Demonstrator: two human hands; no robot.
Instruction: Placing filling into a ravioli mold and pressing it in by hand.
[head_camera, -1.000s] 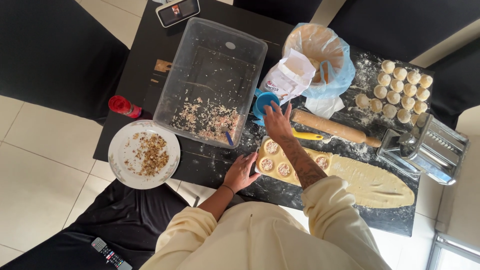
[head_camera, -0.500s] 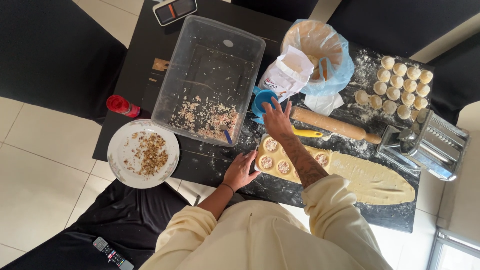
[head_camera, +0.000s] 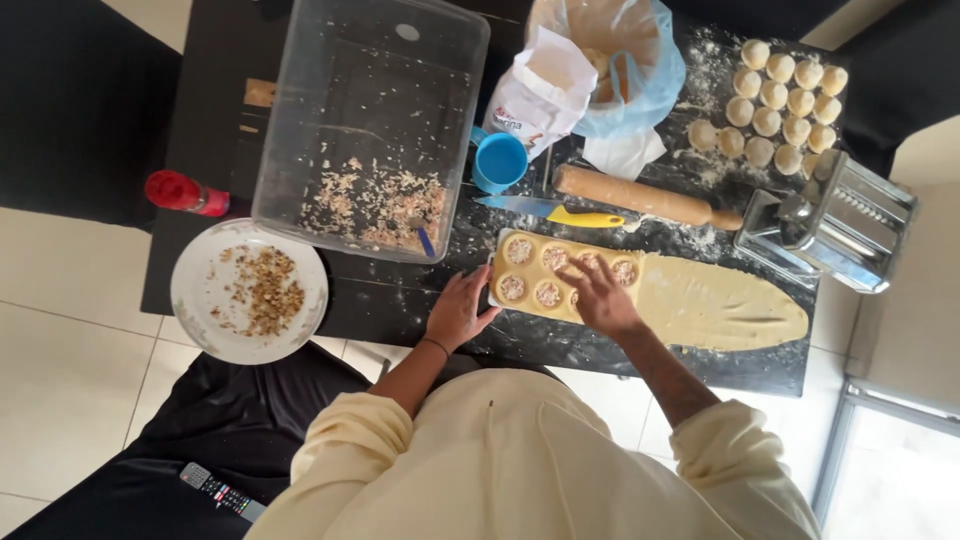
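A dough-covered mould (head_camera: 535, 270) with round pockets of filling lies on the dark floured table (head_camera: 400, 300). Its sheet of dough (head_camera: 720, 305) trails off to the right. My left hand (head_camera: 458, 310) rests flat on the table, fingers touching the mould's left edge. My right hand (head_camera: 597, 290) lies over the mould's right pockets, fingertips pressing on the filling. I cannot tell whether it holds any filling. A clear plastic tub (head_camera: 370, 120) with chopped filling and a blue-handled utensil (head_camera: 425, 240) stands just beyond the mould.
A blue cup (head_camera: 499, 162), a flour bag (head_camera: 540, 90), a rolling pin (head_camera: 645, 196) and a yellow-handled knife (head_camera: 560, 212) lie behind the mould. Dough balls (head_camera: 780, 105) and a pasta machine (head_camera: 835, 220) are at the right. A white plate (head_camera: 248, 290) and red bottle (head_camera: 185, 192) sit left.
My right hand has come back from the blue cup down onto the mould's right pockets. My left hand has stayed at the mould's left edge.
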